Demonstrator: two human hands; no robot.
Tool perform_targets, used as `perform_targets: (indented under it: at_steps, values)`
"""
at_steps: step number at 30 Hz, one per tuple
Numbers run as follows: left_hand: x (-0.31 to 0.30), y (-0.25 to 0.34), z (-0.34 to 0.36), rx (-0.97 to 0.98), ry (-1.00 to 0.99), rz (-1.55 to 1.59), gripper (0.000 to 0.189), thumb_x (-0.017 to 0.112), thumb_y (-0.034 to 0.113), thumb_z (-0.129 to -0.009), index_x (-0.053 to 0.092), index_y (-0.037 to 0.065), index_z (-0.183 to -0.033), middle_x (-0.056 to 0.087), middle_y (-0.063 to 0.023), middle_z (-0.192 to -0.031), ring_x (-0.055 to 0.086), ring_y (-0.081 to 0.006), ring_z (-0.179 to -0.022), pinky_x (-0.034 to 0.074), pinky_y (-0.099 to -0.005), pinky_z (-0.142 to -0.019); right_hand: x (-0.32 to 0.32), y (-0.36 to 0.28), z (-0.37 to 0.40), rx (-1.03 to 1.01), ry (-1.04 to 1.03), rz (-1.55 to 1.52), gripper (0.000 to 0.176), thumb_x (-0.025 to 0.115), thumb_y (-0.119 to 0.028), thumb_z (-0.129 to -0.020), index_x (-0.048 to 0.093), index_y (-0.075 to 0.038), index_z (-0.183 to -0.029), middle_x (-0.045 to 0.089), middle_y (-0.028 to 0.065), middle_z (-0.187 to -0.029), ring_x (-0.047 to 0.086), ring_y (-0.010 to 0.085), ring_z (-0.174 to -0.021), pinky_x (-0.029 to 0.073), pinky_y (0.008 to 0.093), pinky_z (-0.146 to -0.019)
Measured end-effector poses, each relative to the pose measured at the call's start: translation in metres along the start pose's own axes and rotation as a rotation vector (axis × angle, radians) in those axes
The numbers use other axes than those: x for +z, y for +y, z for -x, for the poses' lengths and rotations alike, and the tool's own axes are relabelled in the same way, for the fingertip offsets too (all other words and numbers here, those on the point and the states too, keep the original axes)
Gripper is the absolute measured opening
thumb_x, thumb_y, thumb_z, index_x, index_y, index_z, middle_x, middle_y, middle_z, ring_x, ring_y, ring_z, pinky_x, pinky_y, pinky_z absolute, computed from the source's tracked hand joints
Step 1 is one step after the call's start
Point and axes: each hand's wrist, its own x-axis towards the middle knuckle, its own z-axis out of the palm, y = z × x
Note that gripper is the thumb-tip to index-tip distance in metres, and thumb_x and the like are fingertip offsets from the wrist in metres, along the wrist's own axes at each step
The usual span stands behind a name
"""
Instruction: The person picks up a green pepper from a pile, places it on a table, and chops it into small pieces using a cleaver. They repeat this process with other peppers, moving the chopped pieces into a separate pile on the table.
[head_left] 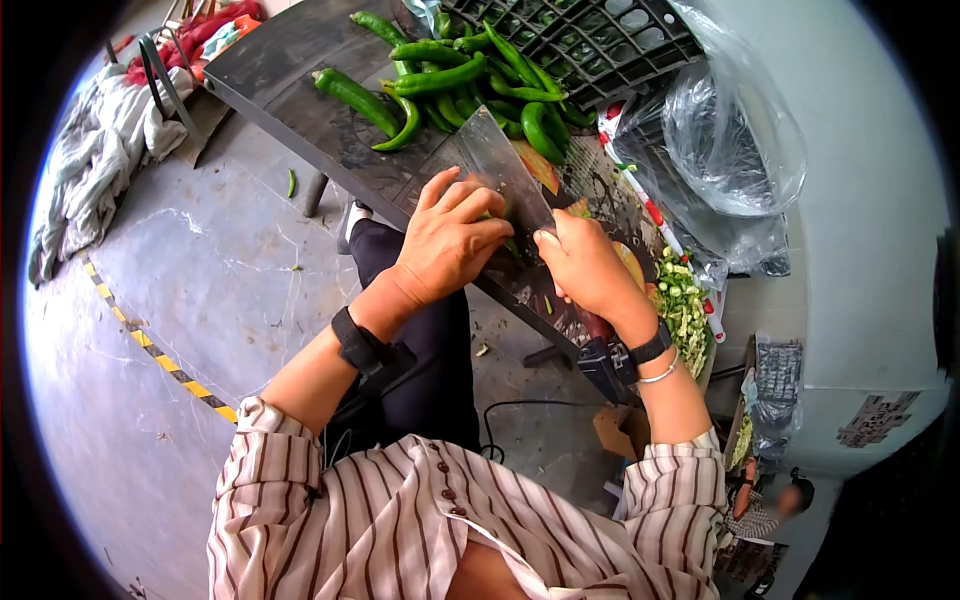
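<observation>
My right hand (590, 270) grips the handle of a broad steel cleaver (495, 160), its blade resting on a dark cutting board (300, 90). My left hand (450, 235) lies curled over a green pepper just beside the blade; the pepper is mostly hidden under my fingers. A heap of whole long green peppers (450, 85) lies at the far end of the board. Chopped pepper pieces (682, 305) are piled to the right of my right wrist.
A black plastic crate (580, 40) sits beyond the peppers. Clear plastic bags (730, 140) bulge at the right. Grey cloth (100, 150) lies on the concrete floor, which has a yellow-black tape stripe (160, 355). Another person (770, 505) sits low at the right.
</observation>
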Motion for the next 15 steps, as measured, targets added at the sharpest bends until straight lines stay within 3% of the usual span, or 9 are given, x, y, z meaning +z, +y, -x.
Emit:
perform_targets:
  at_steps: [3,12,14,15]
  values:
    - [-0.006,-0.001,-0.001,-0.057,0.098,0.084,0.022,0.077,0.015,-0.069,0.070,0.017,-0.091,0.059,0.0020,-0.098,0.055,-0.0215,-0.105,0.029,-0.0486,-0.109,0.001,0.001,-0.001,-0.026,0.005,-0.044,0.021,0.056,-0.013,-0.090,0.052,0.006,-0.082,0.057,0.0286,-0.073,0.057,0.0476,-0.073,0.045,0.0484,-0.062]
    - [-0.007,-0.006,0.000,-0.088,0.082,0.035,0.016,0.075,0.014,-0.070,0.069,0.017,-0.085,0.057,0.0031,-0.096,0.054,-0.0185,-0.105,0.030,-0.0485,-0.107,0.005,0.002,-0.001,-0.043,0.058,-0.081,0.022,0.056,-0.013,-0.090,0.052,0.007,-0.083,0.057,0.0280,-0.068,0.060,0.0448,-0.067,0.045,0.0471,-0.058]
    - [-0.009,-0.006,-0.001,-0.079,0.085,0.024,0.016,0.075,0.014,-0.070,0.069,0.017,-0.085,0.057,0.0031,-0.096,0.054,-0.0183,-0.105,0.030,-0.0483,-0.107,-0.001,-0.015,-0.002,0.125,-0.005,-0.218,0.022,0.056,-0.013,-0.090,0.051,0.007,-0.081,0.057,0.0261,-0.064,0.059,0.0442,-0.063,0.045,0.0467,-0.055]
    - [-0.009,-0.007,-0.001,-0.079,0.080,0.036,0.015,0.075,0.014,-0.070,0.069,0.017,-0.084,0.057,0.0027,-0.095,0.054,-0.0185,-0.105,0.031,-0.0476,-0.107,-0.002,-0.016,-0.004,0.116,0.000,-0.218,0.022,0.056,-0.013,-0.090,0.051,0.007,-0.081,0.057,0.0261,-0.064,0.059,0.0442,-0.063,0.045,0.0467,-0.055]
